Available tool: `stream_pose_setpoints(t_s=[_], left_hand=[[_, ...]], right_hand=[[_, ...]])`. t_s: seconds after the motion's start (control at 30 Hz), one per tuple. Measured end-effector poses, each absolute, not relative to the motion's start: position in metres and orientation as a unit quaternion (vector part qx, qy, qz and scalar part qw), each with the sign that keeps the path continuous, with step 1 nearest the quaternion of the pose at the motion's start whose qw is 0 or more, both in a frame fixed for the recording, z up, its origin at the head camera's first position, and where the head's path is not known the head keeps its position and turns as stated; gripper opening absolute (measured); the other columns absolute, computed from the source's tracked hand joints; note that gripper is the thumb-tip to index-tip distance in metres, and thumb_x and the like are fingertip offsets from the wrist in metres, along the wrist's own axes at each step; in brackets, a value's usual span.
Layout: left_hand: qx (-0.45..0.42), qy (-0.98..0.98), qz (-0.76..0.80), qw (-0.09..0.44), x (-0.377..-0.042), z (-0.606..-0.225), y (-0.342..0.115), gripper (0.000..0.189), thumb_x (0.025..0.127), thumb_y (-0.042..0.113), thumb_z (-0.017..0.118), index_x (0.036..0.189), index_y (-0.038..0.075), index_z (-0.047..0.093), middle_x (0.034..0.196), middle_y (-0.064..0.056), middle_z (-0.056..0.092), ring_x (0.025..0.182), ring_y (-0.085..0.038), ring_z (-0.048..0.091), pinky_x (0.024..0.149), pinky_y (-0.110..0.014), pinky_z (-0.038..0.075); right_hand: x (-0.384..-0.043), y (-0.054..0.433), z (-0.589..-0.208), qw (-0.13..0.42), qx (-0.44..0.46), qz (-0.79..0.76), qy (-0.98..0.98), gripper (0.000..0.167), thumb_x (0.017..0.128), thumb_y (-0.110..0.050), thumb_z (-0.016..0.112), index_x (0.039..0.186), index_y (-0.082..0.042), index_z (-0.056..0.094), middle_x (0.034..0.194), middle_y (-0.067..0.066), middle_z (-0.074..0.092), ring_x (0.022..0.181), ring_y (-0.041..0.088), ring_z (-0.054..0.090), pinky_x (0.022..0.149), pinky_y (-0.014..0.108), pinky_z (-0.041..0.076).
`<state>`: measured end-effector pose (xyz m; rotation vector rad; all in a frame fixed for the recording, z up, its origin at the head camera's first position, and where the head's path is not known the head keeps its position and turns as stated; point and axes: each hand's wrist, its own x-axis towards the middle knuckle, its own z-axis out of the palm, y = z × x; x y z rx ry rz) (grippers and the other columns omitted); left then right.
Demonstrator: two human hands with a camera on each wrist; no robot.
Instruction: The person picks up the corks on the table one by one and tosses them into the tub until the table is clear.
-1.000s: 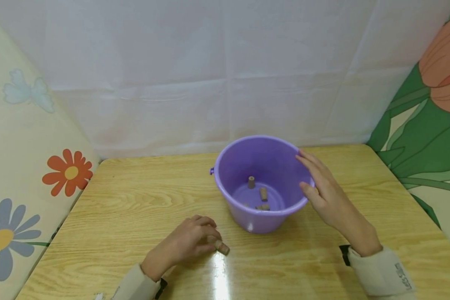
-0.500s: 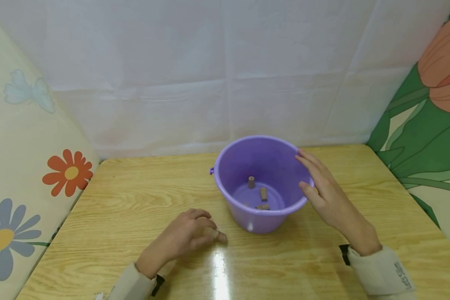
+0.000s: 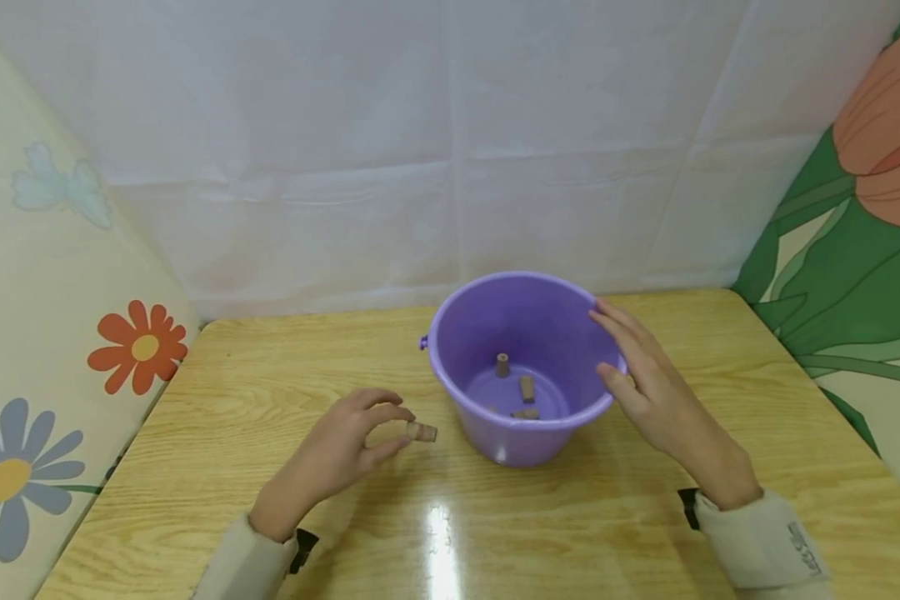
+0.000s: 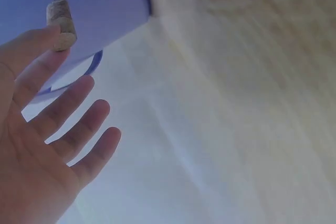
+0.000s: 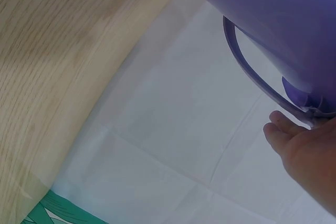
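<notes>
A cork (image 3: 423, 432) is pinched between the thumb and index finger of my left hand (image 3: 335, 447), just left of the bucket. Seen from the left wrist, the small brown cork (image 4: 62, 24) tapers slightly, and the other three fingers spread away from it. The purple bucket (image 3: 504, 448) stands upright on the table. My right hand (image 3: 652, 387) holds its right rim, with the thumb and a finger over the edge. In the right wrist view, fingertips show outside the bucket beside the handle joint. Several corks (image 3: 527, 389) sit on the bucket's floor, one of them upright.
The wood-grain table (image 3: 270, 375) spreads around the bucket. Behind it hangs a white sheet (image 3: 330, 167), and flower-painted panels (image 3: 142, 347) flank both sides. The bucket's handle (image 5: 247, 71) hangs at its far side.
My left hand has moved up and away from me, carrying the cork closer to the bucket's left side. My right hand and the bucket stay where they were.
</notes>
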<state>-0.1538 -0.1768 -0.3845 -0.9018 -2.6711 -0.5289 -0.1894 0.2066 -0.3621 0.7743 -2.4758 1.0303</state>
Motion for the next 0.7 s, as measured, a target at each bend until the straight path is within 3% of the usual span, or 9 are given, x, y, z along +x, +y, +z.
stream_pose_setpoints(t_s=[0.6, 0.7], left_hand=[[-0.295, -0.898, -0.202, 0.256, -0.168, -0.336, -0.195, 0.028, 0.080, 0.014, 0.082, 0.105, 0.007, 0.073, 0.113, -0.012, 0.069, 0.107, -0.031, 0.064, 0.084, -0.047, 0.056], [-0.290, -0.894, -0.211, 0.270, -0.171, -0.328, -0.195, 0.029, 0.080, 0.013, 0.082, 0.106, 0.006, 0.072, 0.114, -0.013, 0.069, 0.108, -0.032, 0.063, 0.087, -0.048, 0.055]], right_hand=[[-0.190, 0.207, -0.363, 0.167, 0.271, 0.364, -0.875, 0.057, 0.098, -0.007, 0.050, 0.152, -0.006, 0.035, 0.162, 0.015, 0.028, 0.148, 0.041, 0.025, 0.115, 0.067, 0.024], [-0.190, 0.207, -0.363, 0.167, 0.271, 0.364, -0.876, 0.056, 0.098, -0.008, 0.050, 0.152, -0.006, 0.035, 0.162, 0.015, 0.028, 0.148, 0.041, 0.026, 0.115, 0.067, 0.025]])
